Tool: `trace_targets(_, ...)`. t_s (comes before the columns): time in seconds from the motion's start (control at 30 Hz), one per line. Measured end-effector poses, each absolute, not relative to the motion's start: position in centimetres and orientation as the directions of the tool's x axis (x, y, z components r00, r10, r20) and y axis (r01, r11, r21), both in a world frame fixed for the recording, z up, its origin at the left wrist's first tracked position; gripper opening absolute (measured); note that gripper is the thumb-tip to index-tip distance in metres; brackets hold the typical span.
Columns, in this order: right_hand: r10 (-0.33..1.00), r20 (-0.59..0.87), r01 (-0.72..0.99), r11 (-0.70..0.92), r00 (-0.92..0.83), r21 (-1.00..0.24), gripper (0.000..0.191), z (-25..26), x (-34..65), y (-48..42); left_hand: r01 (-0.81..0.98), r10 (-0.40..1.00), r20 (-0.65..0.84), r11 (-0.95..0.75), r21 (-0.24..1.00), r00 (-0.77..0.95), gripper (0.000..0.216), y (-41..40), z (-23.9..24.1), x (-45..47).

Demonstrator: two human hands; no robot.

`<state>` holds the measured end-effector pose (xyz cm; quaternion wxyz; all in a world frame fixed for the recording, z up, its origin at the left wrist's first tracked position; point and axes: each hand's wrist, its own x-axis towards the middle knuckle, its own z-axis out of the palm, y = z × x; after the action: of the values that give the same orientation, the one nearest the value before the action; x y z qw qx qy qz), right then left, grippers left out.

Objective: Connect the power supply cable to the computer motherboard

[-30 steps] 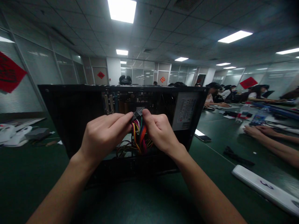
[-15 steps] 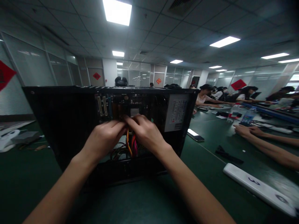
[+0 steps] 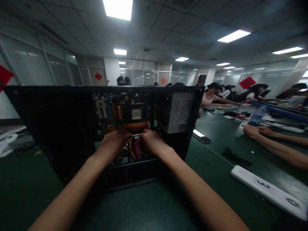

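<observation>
An open black computer case (image 3: 48, 128) lies on its side on the green table (image 3: 149, 208). Inside I see the motherboard (image 3: 120, 110) and the grey power supply (image 3: 179, 110) with its fan. My left hand (image 3: 115, 142) and my right hand (image 3: 150, 141) reach into the case side by side. Both are closed on a connector at the lower edge of the motherboard, from which a bundle of yellow, red and orange wires (image 3: 134, 149) hangs down between them. The connector itself is hidden by my fingers.
A phone (image 3: 201, 137) lies right of the case. A black cable (image 3: 237, 157) and a white numbered strip (image 3: 268, 191) lie further right. Another person's arms (image 3: 276, 146) rest on the table there. More people sit at the far right. Water bottles (image 3: 256, 117) stand beyond.
Both hands have carried the connector with its wire bundle down and deeper into the case, to the motherboard's lower edge. The white plug seen earlier is now hidden under my fingers.
</observation>
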<state>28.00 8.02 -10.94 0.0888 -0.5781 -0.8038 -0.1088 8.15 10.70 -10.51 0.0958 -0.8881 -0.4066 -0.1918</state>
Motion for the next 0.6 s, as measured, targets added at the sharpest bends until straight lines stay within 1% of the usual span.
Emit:
trace_targets(0.07,0.908,0.278,0.948,0.314,-0.314,0.046,0.029,-11.1,27.9,8.1,0.757,0.700,0.380,-0.653,-0.004,0.605,0.030,10.8,-10.5,8.7)
trace_targets(0.2,0.900,0.313,0.949,0.314,-0.303,0.015,0.030,-11.3,27.9,8.4,0.752,0.725,0.252,-0.659,-0.017,0.641,0.032,11.1,-9.6,10.1)
trace_targets(0.27,0.899,0.321,0.950,0.313,-0.298,0.007,0.030,-11.3,27.9,8.4,0.749,0.721,0.241,-0.661,-0.038,0.649,0.030,11.4,-9.1,10.5)
trace_targets(0.43,0.905,0.311,0.950,0.312,-0.289,-0.025,0.027,-11.4,27.8,8.3,0.796,0.771,0.199,-0.591,-0.132,0.605,0.026,12.0,-9.2,10.5)
trace_targets(0.6,0.899,0.317,0.946,0.325,-0.303,-0.019,0.029,-11.5,27.4,7.9,0.822,0.797,0.202,-0.554,-0.129,0.569,0.031,11.6,-10.1,10.3)
